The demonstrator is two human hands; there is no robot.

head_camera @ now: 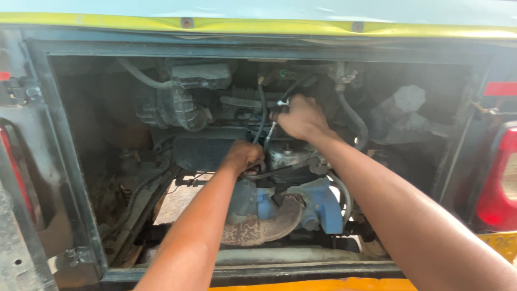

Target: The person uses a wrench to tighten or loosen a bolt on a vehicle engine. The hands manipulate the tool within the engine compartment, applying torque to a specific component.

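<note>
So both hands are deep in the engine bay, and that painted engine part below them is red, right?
Not quite: the painted engine part is blue, not red, as the head view shows. Both the left hand and the right hand are indeed in the engine bay.

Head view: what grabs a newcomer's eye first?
Two bare arms reach into an open engine bay framed in yellow bodywork. The right hand grips a thin metal tool high at centre among black hoses, while the left hand sits lower, closed on a cable over the engine. Below them, a blue engine part and rusty exhaust pipe stand out; a red tail lamp glows at far right.
</note>
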